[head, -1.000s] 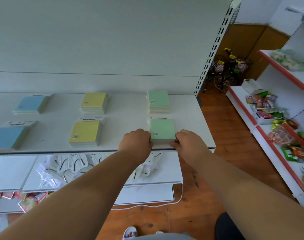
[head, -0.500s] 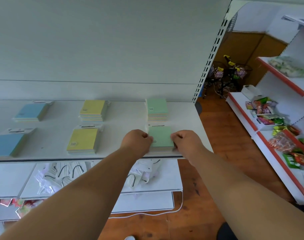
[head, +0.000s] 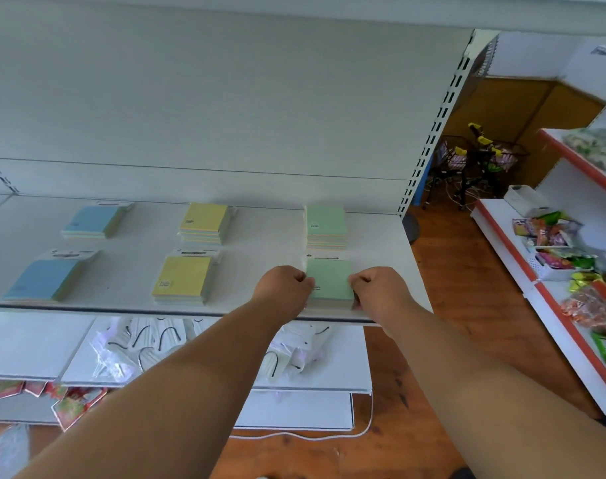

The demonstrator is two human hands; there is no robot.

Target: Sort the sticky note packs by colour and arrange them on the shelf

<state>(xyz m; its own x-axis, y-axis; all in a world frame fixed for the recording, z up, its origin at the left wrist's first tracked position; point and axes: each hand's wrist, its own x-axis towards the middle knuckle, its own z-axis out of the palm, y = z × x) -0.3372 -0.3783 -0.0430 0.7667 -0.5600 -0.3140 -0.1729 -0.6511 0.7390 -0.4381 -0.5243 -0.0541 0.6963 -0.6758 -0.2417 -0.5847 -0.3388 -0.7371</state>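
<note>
We see the white shelf (head: 260,236) bearing six stacks of sticky note packs in two rows. The front green stack (head: 330,280) lies near the shelf's front edge, grasped from both sides: the left hand (head: 283,288) curls its fingers against the stack's left edge, the right hand (head: 381,288) against its right edge. Just behind it sits the rear green stack (head: 326,225). To the left we find the two yellow stacks (head: 182,279) (head: 203,222), then the two blue stacks (head: 43,280) (head: 92,221). Below, a lower shelf (head: 28,344) holds clear-wrapped white packets (head: 149,340).
</note>
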